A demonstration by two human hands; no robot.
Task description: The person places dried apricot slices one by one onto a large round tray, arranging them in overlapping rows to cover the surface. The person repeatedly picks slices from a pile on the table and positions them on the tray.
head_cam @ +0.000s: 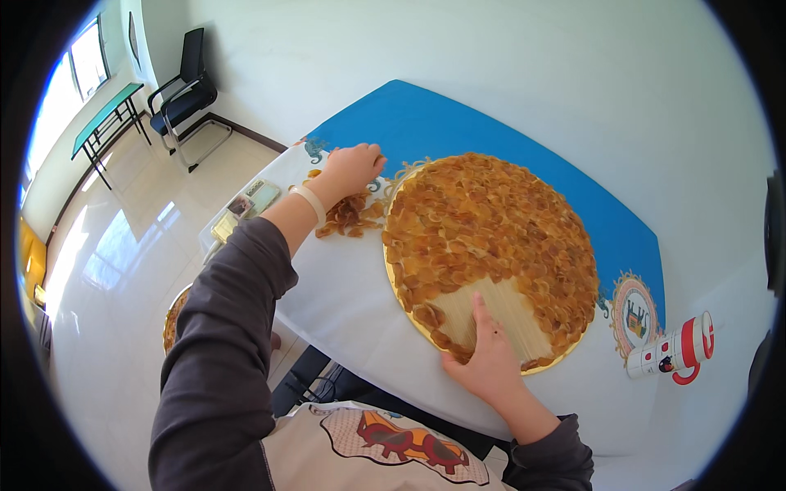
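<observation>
A large round tray point(491, 233) holds a layer of thin, amber-brown dried slices that overlap, with a pale ribbed patch point(491, 313) of its surface bare near my side. My right hand point(491, 359) rests at the tray's near edge, its index finger pointing over the bare patch and its thumb at the rim; nothing shows in its grip. My left hand point(359, 166), with a pale bangle on the wrist, is bent above a loose pile of similar slices point(349, 215) left of the tray. Its fingertips are partly hidden, so I cannot tell what they hold.
The table has a white and blue cloth point(430, 116). A red-and-white mug point(672, 350) stands near the right edge. A phone-like item point(261, 196) lies at the left edge. Another tray of slices point(177, 316) is lower left. A black chair point(187, 98) and a green-topped table point(107, 116) stand beyond.
</observation>
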